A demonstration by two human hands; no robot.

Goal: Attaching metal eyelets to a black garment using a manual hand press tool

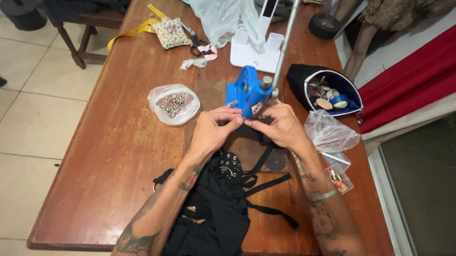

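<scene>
The wooden table (116,153) carries everything here, and the black garment (213,216) with its loose straps spills over the near edge toward the person. At the middle of the table stands the blue hand press (248,93), with its long metal lever (287,28) rising up and away toward the far side, leaning slightly right. The press body faces the person; its long axis, taken with the lever, runs from the near centre to the far right of the table.

Both hands meet at the front of the press base. The left hand (213,129) has its fingers pinched together on a fold of black fabric at the die, and the right hand (279,126) is curled closed on the same fabric from the other side; whether either also holds a small metal piece is too small to tell.

The risks, as I judge them:
1. Fingertips sit right at the die, so the lever dropping would pinch them.
2. The garment hanging off the edge could drag the fabric out of position.
3. A loose strap could slip under the die.

The clear bag of metal eyelets (173,103) lies just left of the press, the open black pouch (327,90) to its right.
</scene>
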